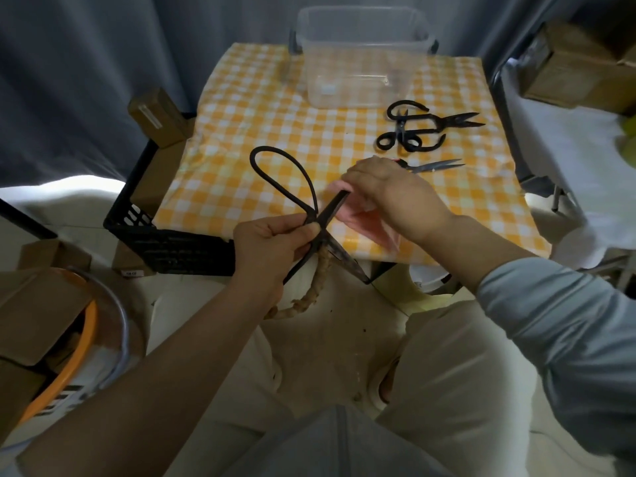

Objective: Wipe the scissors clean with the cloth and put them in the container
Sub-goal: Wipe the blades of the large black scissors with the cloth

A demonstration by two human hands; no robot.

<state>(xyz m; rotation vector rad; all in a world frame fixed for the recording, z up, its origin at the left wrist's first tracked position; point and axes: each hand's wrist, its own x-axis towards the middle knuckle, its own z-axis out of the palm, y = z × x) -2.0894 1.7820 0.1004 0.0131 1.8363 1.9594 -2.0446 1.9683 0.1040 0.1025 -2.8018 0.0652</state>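
Note:
My left hand grips a big pair of black iron scissors near the pivot, above the table's near edge. The blades are spread, one loop handle points up and away, and the other handle is wrapped in tan cord. My right hand pinches a pink cloth around the upper blade. The clear plastic container stands at the far edge of the table, and I see nothing inside it. Two more black scissors lie crossed to its right front. A lighter pair of scissors lies just beyond my right hand.
The table carries a yellow and white checked cloth. A black crate with cardboard boxes stands at its left. More boxes and an orange-rimmed basin sit on the floor at left. A white-covered surface with boxes is at right.

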